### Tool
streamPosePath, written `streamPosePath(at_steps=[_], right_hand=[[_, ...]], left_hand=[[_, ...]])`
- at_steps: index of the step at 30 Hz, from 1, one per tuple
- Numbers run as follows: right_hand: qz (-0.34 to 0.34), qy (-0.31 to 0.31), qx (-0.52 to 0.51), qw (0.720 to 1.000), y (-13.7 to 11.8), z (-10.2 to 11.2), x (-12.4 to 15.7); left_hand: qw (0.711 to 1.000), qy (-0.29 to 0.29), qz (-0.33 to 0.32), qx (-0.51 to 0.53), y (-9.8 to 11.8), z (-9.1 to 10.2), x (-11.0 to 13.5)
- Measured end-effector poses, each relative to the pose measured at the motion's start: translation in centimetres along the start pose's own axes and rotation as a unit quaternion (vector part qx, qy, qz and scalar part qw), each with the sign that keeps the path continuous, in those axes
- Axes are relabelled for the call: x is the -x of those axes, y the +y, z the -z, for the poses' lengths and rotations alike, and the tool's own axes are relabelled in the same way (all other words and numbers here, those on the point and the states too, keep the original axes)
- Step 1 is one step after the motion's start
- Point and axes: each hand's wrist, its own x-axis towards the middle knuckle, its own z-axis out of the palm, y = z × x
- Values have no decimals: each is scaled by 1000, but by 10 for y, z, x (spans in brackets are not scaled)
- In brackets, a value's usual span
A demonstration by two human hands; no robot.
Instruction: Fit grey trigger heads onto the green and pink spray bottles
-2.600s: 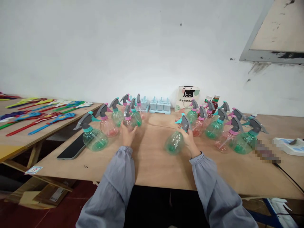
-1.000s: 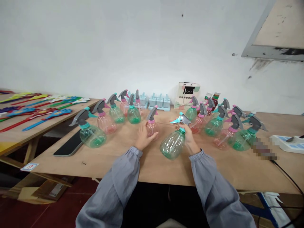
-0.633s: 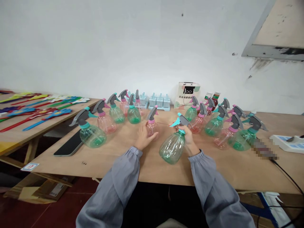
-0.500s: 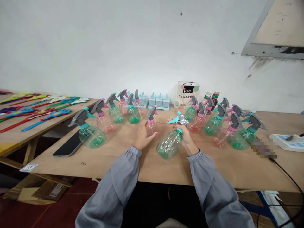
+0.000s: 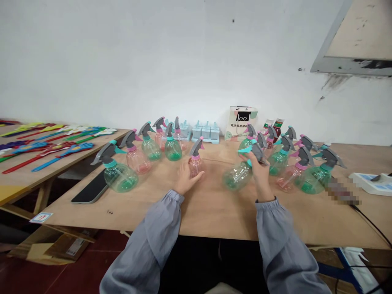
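My right hand grips a green spray bottle around its neck and grey-and-turquoise trigger head. The bottle is tilted, its round body pointing down to the left and blurred by motion. My left hand is closed around the left and near side of a small pink spray bottle, thumb across its front. That bottle stands upright, with a grey head and pink trigger. Further spray bottles stand to either side: a green one and a pink one on the left, several more on the right.
A phone lies at the left on the wooden table. Light-blue popsicle moulds and a paper bag stand by the wall. At right is a white power strip; colourful hand-shaped sticks cover the left table.
My right hand has carried the tilted green spray bottle to the right, towards the right-hand group. My left hand stays at the pink spray bottle. The view has shifted slightly.
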Motion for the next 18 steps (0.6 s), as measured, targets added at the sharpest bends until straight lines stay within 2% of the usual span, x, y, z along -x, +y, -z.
streamPosePath(at_steps=[2,4,6,11,15,18], right_hand=[[48,74,48,995,-7,19,-11],[102,149,121,976,-14,40,-20],[142,190,187,953,-16,61,-27],[151,177,276,932,-9,93,-41],[147,168,315,922,0,100,-50],[165,131,318,924,5,101,-55]], left_hand=[[1000,-5,4,-4,1,1,0],[1000,-10,7,-4,2,2,0],[1000,-12,9,-2,2,2,0],[1000,-13,16,-3,3,2,0],[1000,-17,23,-1,3,3,0],[999,-20,29,2,3,3,0]])
